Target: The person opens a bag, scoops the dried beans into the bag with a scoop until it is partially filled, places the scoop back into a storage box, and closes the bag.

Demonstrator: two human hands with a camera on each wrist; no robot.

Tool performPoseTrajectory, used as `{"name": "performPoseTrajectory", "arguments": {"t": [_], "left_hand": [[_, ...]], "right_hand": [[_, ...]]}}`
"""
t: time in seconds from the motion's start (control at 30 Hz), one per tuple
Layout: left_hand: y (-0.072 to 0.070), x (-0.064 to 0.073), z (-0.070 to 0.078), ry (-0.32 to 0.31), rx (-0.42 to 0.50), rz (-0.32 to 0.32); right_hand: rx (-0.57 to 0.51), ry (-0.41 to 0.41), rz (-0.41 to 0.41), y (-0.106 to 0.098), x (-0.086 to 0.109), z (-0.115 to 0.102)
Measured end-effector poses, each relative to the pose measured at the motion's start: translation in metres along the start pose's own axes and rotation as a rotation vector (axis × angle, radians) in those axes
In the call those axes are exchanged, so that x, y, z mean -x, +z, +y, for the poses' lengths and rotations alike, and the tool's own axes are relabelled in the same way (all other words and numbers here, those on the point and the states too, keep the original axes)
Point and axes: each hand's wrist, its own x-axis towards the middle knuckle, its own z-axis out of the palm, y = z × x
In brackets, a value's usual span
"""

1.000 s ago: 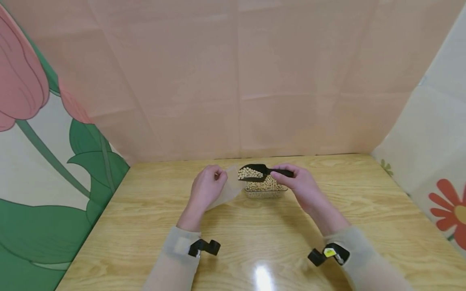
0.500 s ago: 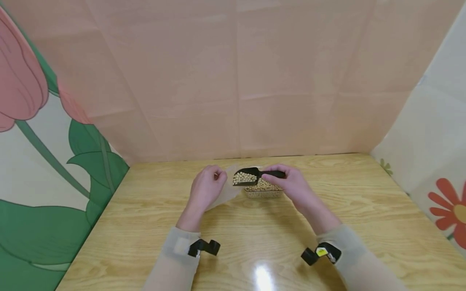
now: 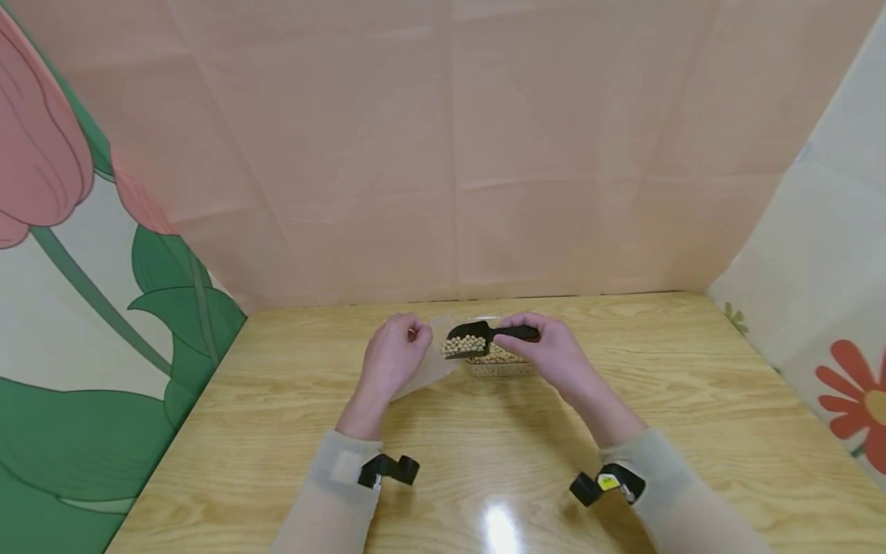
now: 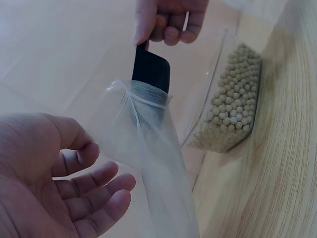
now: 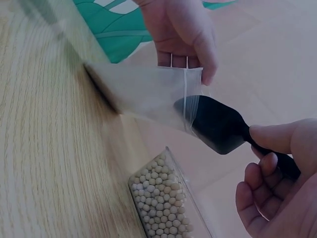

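My right hand [image 3: 557,350] grips the handle of a black scoop [image 3: 477,331], which carries a heap of pale round beans [image 3: 464,345] resembling soybeans. In the right wrist view the front of the scoop [image 5: 220,124] sits inside the mouth of a translucent zip bag [image 5: 143,94]. My left hand [image 3: 396,354] pinches that bag [image 3: 431,369] at its upper edge, thumb against the index finger, the other fingers loosely curled. Close beside the bag, partly beneath the scoop, a clear rectangular container [image 3: 501,371] stands on the table, filled with the same beans [image 4: 233,99].
A wood-grain table [image 3: 443,477] carries everything. Behind it hangs a plain pinkish cloth [image 3: 450,154], with a tulip-patterned backdrop [image 3: 62,431] at left and a flower-patterned one [image 3: 831,308] at right.
My right hand has shifted left and slightly down, bringing the loaded scoop from over the container to the bag's mouth. The left hand and bag have stayed nearly still.
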Motion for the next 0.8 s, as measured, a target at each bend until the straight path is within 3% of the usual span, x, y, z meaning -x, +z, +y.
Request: {"name": "performPoseTrajectory", "arguments": {"t": [0.37, 0.8], "left_hand": [[-0.0011, -0.0014, 0.0002, 0.007, 0.002, 0.010], [-0.0028, 0.0008, 0.0025, 0.003, -0.004, 0.001]], "right_hand": [[0.102, -0.054, 0.030, -0.0005, -0.0005, -0.0024], [0.109, -0.077, 0.033, -0.0016, 0.0047, -0.0064]]}}
